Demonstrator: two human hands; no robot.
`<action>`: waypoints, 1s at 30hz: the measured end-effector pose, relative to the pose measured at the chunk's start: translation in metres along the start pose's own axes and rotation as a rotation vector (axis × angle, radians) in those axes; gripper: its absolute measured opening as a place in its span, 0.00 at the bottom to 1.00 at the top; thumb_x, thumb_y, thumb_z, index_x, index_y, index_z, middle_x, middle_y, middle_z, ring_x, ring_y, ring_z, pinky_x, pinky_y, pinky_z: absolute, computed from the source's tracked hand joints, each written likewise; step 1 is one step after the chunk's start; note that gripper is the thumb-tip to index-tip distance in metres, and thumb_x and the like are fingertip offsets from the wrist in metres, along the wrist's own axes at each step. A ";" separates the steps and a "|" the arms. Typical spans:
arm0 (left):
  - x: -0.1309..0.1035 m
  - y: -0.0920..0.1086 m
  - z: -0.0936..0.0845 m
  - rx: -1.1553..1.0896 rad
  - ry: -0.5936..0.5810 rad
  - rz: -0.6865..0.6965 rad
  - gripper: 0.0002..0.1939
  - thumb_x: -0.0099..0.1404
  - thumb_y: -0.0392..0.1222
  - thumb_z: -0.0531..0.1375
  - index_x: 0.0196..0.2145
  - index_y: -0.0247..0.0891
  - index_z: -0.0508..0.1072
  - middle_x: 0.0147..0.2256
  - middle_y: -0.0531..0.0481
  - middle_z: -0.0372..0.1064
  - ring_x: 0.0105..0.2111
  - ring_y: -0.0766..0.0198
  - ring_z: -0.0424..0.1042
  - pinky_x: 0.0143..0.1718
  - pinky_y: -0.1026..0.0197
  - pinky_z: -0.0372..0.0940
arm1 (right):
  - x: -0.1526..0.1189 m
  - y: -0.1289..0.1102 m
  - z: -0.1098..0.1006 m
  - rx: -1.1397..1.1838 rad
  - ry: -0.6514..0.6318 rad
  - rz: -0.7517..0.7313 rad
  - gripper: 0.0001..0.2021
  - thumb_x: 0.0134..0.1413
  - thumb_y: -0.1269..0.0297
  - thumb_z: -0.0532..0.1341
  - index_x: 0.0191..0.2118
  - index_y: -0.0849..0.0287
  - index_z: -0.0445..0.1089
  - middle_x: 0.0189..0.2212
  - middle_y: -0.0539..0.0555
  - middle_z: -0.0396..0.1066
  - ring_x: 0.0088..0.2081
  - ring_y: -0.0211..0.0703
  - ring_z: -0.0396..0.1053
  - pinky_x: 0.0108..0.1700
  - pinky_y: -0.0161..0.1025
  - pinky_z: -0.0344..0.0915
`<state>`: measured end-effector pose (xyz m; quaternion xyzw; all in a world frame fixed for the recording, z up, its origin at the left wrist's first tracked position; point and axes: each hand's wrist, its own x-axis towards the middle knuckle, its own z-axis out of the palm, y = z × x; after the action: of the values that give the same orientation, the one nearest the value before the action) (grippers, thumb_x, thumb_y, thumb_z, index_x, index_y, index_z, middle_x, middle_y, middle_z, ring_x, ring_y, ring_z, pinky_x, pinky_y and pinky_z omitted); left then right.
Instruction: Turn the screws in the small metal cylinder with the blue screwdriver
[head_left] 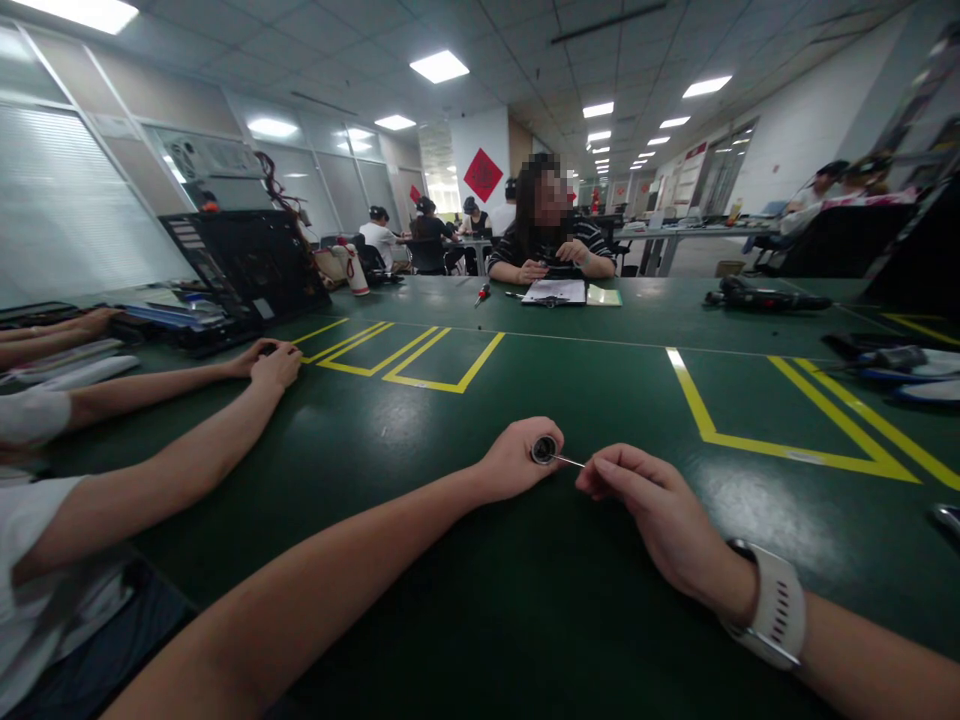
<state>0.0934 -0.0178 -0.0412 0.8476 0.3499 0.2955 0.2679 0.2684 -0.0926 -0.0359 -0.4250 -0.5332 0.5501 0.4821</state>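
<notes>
My left hand (514, 462) is closed around a small round dark part with a shiny metal rim (543, 450); its open face is turned toward me. Between thumb and fingertips, my right hand (664, 515) pinches a thin metal rod (570, 461). The rod's far end meets the edge of the round part, though I cannot tell whether it goes inside. Fingers hide the rod's near end, and the left palm covers the back of the part. Both hands are just above the green tabletop (480, 580).
Yellow tape outlines (450, 386) mark the table. At left, another person's hands (276, 365) hold something dark. A person (551, 235) sits opposite, behind a clipboard with papers (555, 292). A red-tipped tool (482, 294) lies nearby; a black tool (765, 297) lies at right.
</notes>
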 end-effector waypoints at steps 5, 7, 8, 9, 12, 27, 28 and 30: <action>0.000 0.000 0.000 -0.083 -0.005 0.032 0.09 0.55 0.40 0.61 0.25 0.35 0.63 0.25 0.55 0.59 0.27 0.69 0.60 0.29 0.66 0.57 | 0.002 -0.001 -0.002 0.195 -0.036 0.053 0.09 0.52 0.58 0.60 0.30 0.59 0.71 0.30 0.52 0.70 0.34 0.42 0.66 0.38 0.40 0.61; 0.000 0.000 0.000 -0.095 0.007 0.016 0.10 0.54 0.40 0.61 0.25 0.35 0.63 0.25 0.55 0.59 0.27 0.69 0.60 0.29 0.66 0.57 | 0.001 -0.001 -0.002 0.193 -0.042 0.047 0.10 0.52 0.57 0.61 0.31 0.59 0.71 0.30 0.53 0.70 0.34 0.42 0.66 0.38 0.40 0.61; 0.000 0.000 0.000 -0.098 0.011 0.009 0.10 0.54 0.40 0.62 0.24 0.35 0.63 0.25 0.55 0.59 0.27 0.69 0.60 0.29 0.66 0.57 | 0.001 -0.001 -0.002 0.182 -0.044 0.039 0.10 0.51 0.57 0.61 0.32 0.58 0.71 0.30 0.53 0.70 0.34 0.42 0.66 0.38 0.40 0.61; 0.000 0.000 0.000 -0.098 0.014 0.006 0.10 0.54 0.40 0.62 0.24 0.35 0.63 0.25 0.55 0.59 0.27 0.69 0.60 0.29 0.66 0.57 | 0.000 -0.001 -0.002 0.167 -0.046 0.028 0.10 0.51 0.56 0.61 0.33 0.58 0.71 0.31 0.52 0.70 0.35 0.41 0.66 0.38 0.40 0.61; 0.000 -0.001 0.001 -0.100 0.018 0.015 0.09 0.54 0.39 0.62 0.25 0.35 0.64 0.24 0.56 0.59 0.26 0.69 0.60 0.29 0.66 0.56 | -0.001 0.000 -0.002 0.101 -0.047 0.001 0.11 0.51 0.56 0.62 0.35 0.58 0.71 0.32 0.52 0.70 0.35 0.41 0.65 0.39 0.40 0.61; -0.002 0.000 0.001 -0.208 -0.027 0.057 0.11 0.54 0.42 0.62 0.26 0.34 0.64 0.25 0.55 0.60 0.25 0.71 0.60 0.26 0.67 0.57 | -0.003 0.010 -0.005 -0.174 0.035 -0.190 0.11 0.55 0.55 0.57 0.34 0.56 0.71 0.30 0.51 0.71 0.35 0.44 0.67 0.39 0.42 0.61; -0.002 0.001 0.001 -0.192 -0.026 0.063 0.11 0.55 0.42 0.62 0.26 0.34 0.64 0.25 0.55 0.60 0.25 0.71 0.60 0.27 0.67 0.57 | -0.003 0.010 -0.005 -0.186 0.045 -0.195 0.11 0.55 0.55 0.57 0.33 0.56 0.71 0.30 0.51 0.71 0.35 0.44 0.67 0.39 0.42 0.61; -0.002 0.002 0.002 -0.151 -0.030 0.066 0.11 0.55 0.42 0.62 0.27 0.34 0.64 0.25 0.55 0.61 0.25 0.70 0.61 0.27 0.67 0.57 | -0.004 0.008 -0.005 -0.210 0.071 -0.202 0.11 0.56 0.54 0.56 0.33 0.55 0.70 0.29 0.51 0.70 0.35 0.43 0.66 0.39 0.42 0.61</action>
<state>0.0940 -0.0214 -0.0416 0.8405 0.2944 0.3172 0.3261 0.2728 -0.0950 -0.0448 -0.4363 -0.6105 0.4245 0.5066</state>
